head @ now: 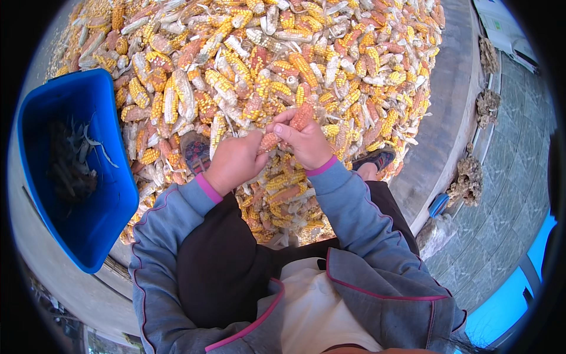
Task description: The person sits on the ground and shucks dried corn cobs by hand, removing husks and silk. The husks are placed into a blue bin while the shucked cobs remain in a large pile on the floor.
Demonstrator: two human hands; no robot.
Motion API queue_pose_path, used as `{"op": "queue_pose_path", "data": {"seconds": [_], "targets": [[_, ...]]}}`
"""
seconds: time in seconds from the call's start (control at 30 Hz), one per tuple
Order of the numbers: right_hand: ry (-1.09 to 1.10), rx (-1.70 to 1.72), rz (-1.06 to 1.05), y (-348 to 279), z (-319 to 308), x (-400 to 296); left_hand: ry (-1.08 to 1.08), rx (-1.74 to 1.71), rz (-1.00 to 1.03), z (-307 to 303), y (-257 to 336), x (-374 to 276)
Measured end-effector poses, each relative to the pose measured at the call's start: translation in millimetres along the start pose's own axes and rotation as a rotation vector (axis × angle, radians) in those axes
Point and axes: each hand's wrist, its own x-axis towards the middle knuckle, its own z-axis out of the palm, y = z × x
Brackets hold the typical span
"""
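Note:
My left hand point(236, 157) is closed around a reddish piece of corn cob point(268, 143), its tip showing past the thumb. In my right hand point(305, 140) is a reddish cob point(302, 117), gripped between thumb and fingers and pointing up and away. The two hands nearly meet, and my right fingers cover the middle, so I cannot tell whether this is one cob or two. Below and ahead of both hands spreads a heap of corn cobs point(239, 66), many with yellow kernels, some reddish or partly bare, with bits of dry husk among them.
A blue plastic bin point(119, 177) stands at the left, with dry husks and dark debris point(73, 163) inside. My shoes point(196, 152) rest among the cobs. Along the right edge lie brown, rough lumps point(468, 177) beside grey floor tiles point(513, 168).

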Motion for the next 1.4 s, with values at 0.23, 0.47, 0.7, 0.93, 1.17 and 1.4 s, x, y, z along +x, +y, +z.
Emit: {"op": "queue_pose_path", "data": {"seconds": [0.23,0.47,0.7,0.93,1.17,1.4], "targets": [[0.09,-0.086,-0.095,23,0,16,0.074,0.224,0.172,-2,0,2],[0.082,0.286,-0.011,23,-3,13,0.132,0.163,0.162,-2,-5,8],[-0.019,0.323,0.024,22,-6,3,-0.061,-0.451,-0.007,9,-16,0],[-0.018,0.466,0.053,13,4,5,0.049,-0.037,0.051,-2,-12,3],[0.012,0.481,0.112,29,-2,6,0.1,0.162,0.239,2,-15,2],[0.028,0.573,0.192,36,-4,5,0.106,0.083,0.267,2,-14,0]]}}
